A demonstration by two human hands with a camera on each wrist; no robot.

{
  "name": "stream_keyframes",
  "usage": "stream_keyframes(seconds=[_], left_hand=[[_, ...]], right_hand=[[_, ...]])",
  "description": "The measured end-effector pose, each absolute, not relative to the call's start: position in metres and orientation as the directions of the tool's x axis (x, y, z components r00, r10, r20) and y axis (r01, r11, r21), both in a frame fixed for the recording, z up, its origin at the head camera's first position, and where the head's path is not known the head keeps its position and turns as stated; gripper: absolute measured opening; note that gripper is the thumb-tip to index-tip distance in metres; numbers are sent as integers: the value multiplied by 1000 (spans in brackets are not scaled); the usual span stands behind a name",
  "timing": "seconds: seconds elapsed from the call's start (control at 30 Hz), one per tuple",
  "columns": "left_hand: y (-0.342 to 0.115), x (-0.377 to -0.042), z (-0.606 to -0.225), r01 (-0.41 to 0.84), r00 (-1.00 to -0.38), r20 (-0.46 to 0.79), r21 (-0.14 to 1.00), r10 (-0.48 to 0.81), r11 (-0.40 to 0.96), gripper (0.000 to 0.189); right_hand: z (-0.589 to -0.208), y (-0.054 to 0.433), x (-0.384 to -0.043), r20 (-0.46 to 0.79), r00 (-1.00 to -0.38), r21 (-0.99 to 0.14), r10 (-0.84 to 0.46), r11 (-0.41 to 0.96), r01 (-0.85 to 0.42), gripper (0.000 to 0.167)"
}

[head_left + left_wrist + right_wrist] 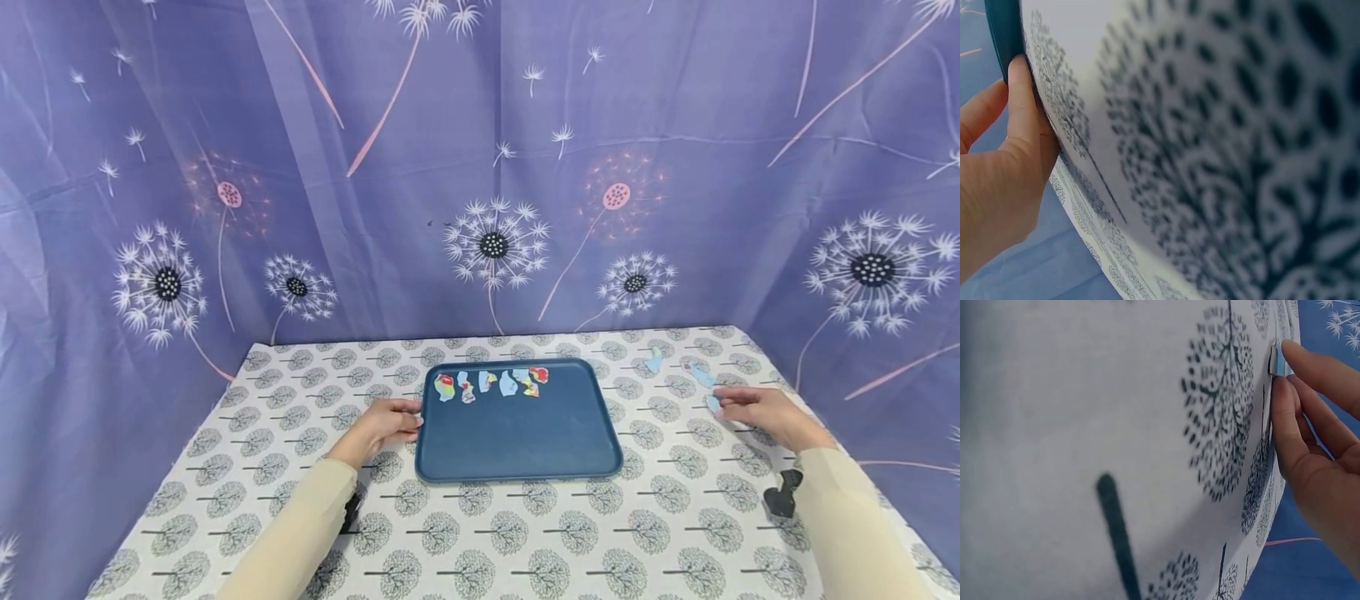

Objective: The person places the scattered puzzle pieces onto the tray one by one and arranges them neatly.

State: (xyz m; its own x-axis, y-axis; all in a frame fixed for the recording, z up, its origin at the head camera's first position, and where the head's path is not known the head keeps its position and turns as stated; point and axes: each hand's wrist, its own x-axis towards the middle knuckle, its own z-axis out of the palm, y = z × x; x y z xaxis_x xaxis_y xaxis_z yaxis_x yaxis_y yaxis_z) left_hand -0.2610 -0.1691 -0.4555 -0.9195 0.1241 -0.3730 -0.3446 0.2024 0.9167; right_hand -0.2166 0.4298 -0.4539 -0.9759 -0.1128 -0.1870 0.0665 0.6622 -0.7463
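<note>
While the left hand (386, 427) rests its fingertips against the left rim of a dark blue tray (517, 442), the right hand (765, 410) holds a small light-blue piece (712, 404) over on the right side of the desk (465, 533), as the head view shows. Two loose pieces (701, 373) lie beyond it, nearer the far edge. On the tray, a row of pieces (507, 383) follows the far rim, reaching from the left corner past the middle; plain tray floor stretches from there to the near rim. A broad band of cloth separates tray and right hand. The tray is smooth, rectangular, round-cornered and lipped; the row's pieces are irregular, light blue with red and yellow patches. White tree-printed fabric covers the desk, and a creased purple-blue curtain (397, 225) hangs behind.

From the left wrist, its grip is loosely spread, fingertips touching the tray's edge.

From the right wrist, thumb and finger pinch the light-blue piece, its narrow side showing; I cannot tell whether it touches the cloth.
</note>
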Motion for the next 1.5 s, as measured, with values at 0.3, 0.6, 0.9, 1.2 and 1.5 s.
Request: stream_keyframes(seconds=[0.3, 0.6, 0.9, 1.2, 1.5], left_hand=[[-168, -263, -461, -353, -920, -381, 909, 97, 223, 43], [-168, -266, -463, -362, -917, -390, 903, 86, 230, 42], [-167, -267, -462, -360, -919, -385, 906, 80, 225, 41], [-167, -265, -462, -365, -917, -391, 902, 80, 230, 43], [-168, -266, -463, -361, -919, -387, 904, 80, 229, 42]], right_hand=[[-457, 428, -222, -195, -978, -752, -76, 652, 99, 68], [-462, 428, -220, -108, -991, -825, -79, 563, 45, 61], [-459, 422, -222, -149, -986, -880, -75, 465, 98, 60], [-454, 406, -227, -133, -986, -922, -96, 377, 87, 62], [-443, 386, -240, -139, -979, -944, -149, 319, 85, 63]])
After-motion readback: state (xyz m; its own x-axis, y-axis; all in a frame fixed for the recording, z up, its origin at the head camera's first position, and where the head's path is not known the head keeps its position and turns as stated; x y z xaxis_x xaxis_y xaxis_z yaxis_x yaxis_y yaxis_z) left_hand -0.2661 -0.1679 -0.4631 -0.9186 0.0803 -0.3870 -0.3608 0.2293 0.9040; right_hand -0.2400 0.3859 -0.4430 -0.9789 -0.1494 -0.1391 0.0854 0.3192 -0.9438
